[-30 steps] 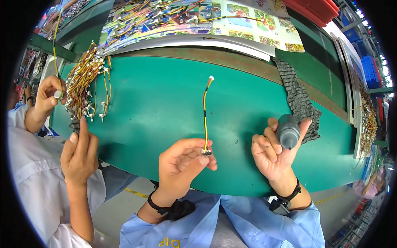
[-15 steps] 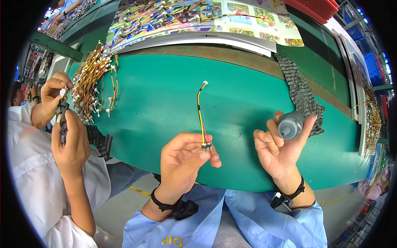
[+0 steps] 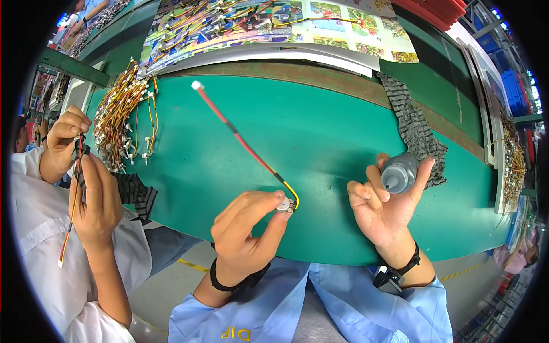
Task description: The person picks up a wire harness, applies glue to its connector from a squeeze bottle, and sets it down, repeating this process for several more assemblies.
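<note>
My left hand [image 3: 247,227] pinches a small round, silver-grey component [image 3: 282,204] between thumb and fingertips, above the near part of the green table. From it a thin red, yellow and black cable [image 3: 246,145] bends up and away to the left, ending in a small white connector [image 3: 197,86]. To the right, my right hand [image 3: 384,211] is palm up, its fingers curled around a dark grey squeeze bottle [image 3: 400,172]. The bottle's nozzle tilts toward me. A grey striped cloth [image 3: 413,123] lies just beyond the bottle.
On the green table [image 3: 229,166], a heap of wired components [image 3: 117,114] lies at the left. A co-worker's hands [image 3: 91,188] hold another wired component beside me. More cables lie on a picture-covered board [image 3: 320,26] at the back. A rack [image 3: 512,166] with cables stands right.
My left hand has turned the component over, showing its round face; its cable has swung from upright to leaning far left. The co-worker's cable now hangs down. My right hand has barely moved.
</note>
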Action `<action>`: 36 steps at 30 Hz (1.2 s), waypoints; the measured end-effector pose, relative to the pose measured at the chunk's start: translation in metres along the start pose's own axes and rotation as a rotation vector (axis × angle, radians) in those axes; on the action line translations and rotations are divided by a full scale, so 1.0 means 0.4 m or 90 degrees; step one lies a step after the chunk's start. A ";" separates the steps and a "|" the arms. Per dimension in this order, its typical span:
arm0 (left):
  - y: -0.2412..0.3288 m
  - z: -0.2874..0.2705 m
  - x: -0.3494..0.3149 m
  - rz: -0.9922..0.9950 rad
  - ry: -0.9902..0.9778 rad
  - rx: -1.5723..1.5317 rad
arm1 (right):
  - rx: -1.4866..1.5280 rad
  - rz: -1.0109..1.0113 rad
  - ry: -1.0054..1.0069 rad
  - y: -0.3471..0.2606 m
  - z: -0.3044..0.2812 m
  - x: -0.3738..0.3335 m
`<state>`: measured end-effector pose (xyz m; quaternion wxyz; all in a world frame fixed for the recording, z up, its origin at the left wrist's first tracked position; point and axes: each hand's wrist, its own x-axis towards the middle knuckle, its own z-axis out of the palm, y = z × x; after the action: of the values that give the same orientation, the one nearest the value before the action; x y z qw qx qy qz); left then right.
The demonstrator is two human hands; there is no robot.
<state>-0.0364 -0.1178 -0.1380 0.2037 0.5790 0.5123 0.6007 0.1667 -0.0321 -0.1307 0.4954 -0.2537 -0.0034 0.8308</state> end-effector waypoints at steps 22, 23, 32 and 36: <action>-0.009 -0.002 0.010 0.140 -0.006 0.197 | -0.011 -0.008 0.027 0.000 -0.001 0.005; -0.010 -0.003 0.010 0.139 -0.006 0.197 | -0.011 -0.008 0.025 0.000 -0.002 0.005; -0.012 -0.010 0.010 0.130 -0.003 0.176 | -0.015 -0.009 0.034 0.001 0.002 0.006; -0.021 -0.009 0.004 0.097 0.007 0.143 | -0.014 -0.009 0.036 0.001 0.002 0.006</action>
<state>-0.0428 -0.1145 -0.1439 0.0887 0.6321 0.5318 0.5565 0.1651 -0.0301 -0.1311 0.4985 -0.2826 -0.0005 0.8196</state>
